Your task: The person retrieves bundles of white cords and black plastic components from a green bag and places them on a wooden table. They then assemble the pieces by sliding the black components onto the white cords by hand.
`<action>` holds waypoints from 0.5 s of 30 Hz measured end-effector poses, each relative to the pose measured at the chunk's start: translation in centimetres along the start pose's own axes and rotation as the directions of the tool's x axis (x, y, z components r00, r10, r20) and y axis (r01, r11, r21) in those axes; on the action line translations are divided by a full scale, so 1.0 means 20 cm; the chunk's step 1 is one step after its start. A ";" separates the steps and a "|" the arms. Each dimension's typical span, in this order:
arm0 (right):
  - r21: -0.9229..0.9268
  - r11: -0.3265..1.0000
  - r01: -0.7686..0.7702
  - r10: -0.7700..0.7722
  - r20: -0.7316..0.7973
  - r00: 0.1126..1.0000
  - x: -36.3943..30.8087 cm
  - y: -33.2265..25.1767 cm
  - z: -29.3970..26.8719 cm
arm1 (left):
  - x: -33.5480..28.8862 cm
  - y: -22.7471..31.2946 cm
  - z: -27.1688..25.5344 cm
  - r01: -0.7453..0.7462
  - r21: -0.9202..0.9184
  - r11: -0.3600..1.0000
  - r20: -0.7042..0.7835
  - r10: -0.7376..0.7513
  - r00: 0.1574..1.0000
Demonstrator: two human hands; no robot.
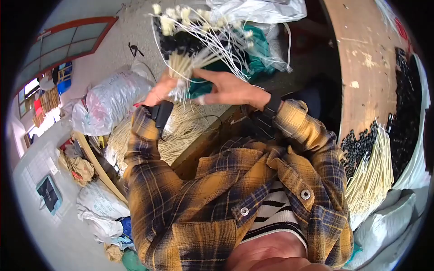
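Left hand [162, 90]: remotely I see it grasping the pale bundle [181, 64].
Right hand [235, 91]: fingers parted, bundle's right side.

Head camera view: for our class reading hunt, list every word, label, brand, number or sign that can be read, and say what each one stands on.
No text can be read with certainty.
Clear plastic bag on the left: faint reddish marks, too blurred to read.
White sack at lower left: faint marks, too small and blurred to read.
Bundle of pale strands at the hands: no writing shows.
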State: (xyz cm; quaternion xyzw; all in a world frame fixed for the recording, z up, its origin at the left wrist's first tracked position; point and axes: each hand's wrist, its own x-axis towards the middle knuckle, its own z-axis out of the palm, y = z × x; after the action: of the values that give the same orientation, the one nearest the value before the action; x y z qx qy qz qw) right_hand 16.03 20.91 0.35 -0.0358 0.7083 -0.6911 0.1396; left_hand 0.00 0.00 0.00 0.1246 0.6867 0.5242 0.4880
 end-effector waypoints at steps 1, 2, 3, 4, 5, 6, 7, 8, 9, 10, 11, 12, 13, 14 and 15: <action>-0.003 1.000 -0.008 0.008 0.054 0.998 -0.07 0.08 0.01 | -0.04 -0.15 0.03 -0.058 -0.134 0.989 -0.028 0.054 0.998; -0.004 1.000 -0.011 0.011 0.111 0.994 -0.14 0.14 -0.01 | -0.09 -0.29 0.03 0.123 -0.233 0.965 0.017 -0.122 0.992; 0.010 0.997 -0.075 0.074 0.091 0.993 -0.03 0.14 -0.07 | 0.00 -0.34 -0.16 0.137 -0.245 0.960 0.049 -0.129 0.990; 0.012 0.995 -0.102 0.102 -0.005 0.995 -0.07 0.25 -0.10 | -0.01 -0.51 -0.15 0.158 -0.245 0.957 0.020 -0.158 0.987; 0.095 0.979 -0.181 0.198 -0.223 0.954 -0.09 0.33 -0.15 | 0.01 -0.62 -0.13 0.174 -0.240 0.955 -0.005 -0.180 0.984; -0.145 0.974 -0.173 0.062 -0.565 0.823 -0.11 0.57 -0.19 | 0.07 -0.68 -0.10 0.181 -0.256 0.950 0.004 -0.187 0.982; -0.088 0.862 -0.499 0.322 -0.665 0.674 -0.06 0.55 -0.24 | 0.06 -0.75 -0.13 0.247 -0.252 0.936 -0.037 -0.264 0.964; -0.084 0.815 -0.574 0.291 -0.796 0.530 -0.02 0.58 -0.28 | 0.09 -0.80 -0.13 0.309 -0.248 0.918 -0.064 -0.334 0.940; -0.171 0.778 -0.604 0.105 -0.914 0.393 -0.02 0.73 -0.34 | 0.16 -0.78 -0.07 0.319 -0.266 0.910 -0.045 -0.342 0.938; -0.177 0.673 -0.718 0.086 -0.946 0.313 -0.02 0.87 -0.39 | 0.26 -0.70 0.00 0.287 -0.232 0.930 -0.011 -0.297 0.955; -0.176 0.563 -0.808 0.054 -0.967 0.248 0.00 0.97 -0.41 | 0.32 -0.66 0.03 0.248 -0.199 0.948 0.008 -0.251 0.968; -0.189 0.559 -0.807 0.060 -0.962 0.267 -0.01 1.03 -0.42 | 0.35 -0.69 0.04 0.271 -0.140 0.952 -0.020 -0.276 0.961; -0.145 0.549 -0.823 0.309 -0.880 0.361 -0.01 1.06 -0.46 | 0.38 -0.74 0.07 0.271 -0.153 0.950 -0.029 -0.278 0.960; -0.105 0.522 -0.846 0.535 -0.732 0.421 -0.01 1.10 -0.49 | 0.40 -0.80 0.12 0.157 -0.115 0.981 -0.127 -0.171 0.977; -0.118 0.523 -0.844 0.544 -0.717 0.437 0.00 1.09 -0.47 | 0.38 -0.89 0.12 0.057 -0.063 0.996 -0.233 -0.070 0.970</action>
State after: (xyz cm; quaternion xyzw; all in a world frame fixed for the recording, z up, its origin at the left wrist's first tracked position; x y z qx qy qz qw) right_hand 16.79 30.97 -21.10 0.4578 0.8000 -0.3455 0.1761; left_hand 4.18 -0.90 -19.10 0.0259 0.7284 0.5382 0.4233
